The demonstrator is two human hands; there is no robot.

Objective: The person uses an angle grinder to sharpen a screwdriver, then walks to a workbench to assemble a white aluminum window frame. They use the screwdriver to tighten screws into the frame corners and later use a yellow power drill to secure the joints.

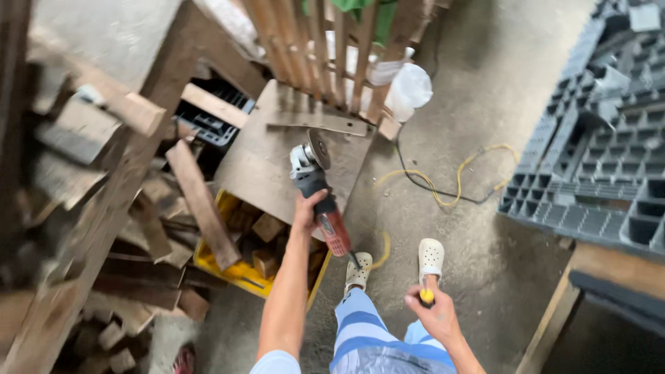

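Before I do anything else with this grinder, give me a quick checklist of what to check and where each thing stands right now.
1. Grip on angle grinder: left hand wraps the body alone; ok.
2. Right hand: busy pinching a small yellow object; not ok for two-handed control.
3. Disc: spinning or stopped, cannot tell.
4. Cord: yellow cable loops across the floor near the feet; not ok.
5. Footwear: open white clogs; not ok.
6. Work surface: board sits atop a yellow crate of offcuts; steadiness, cannot tell.
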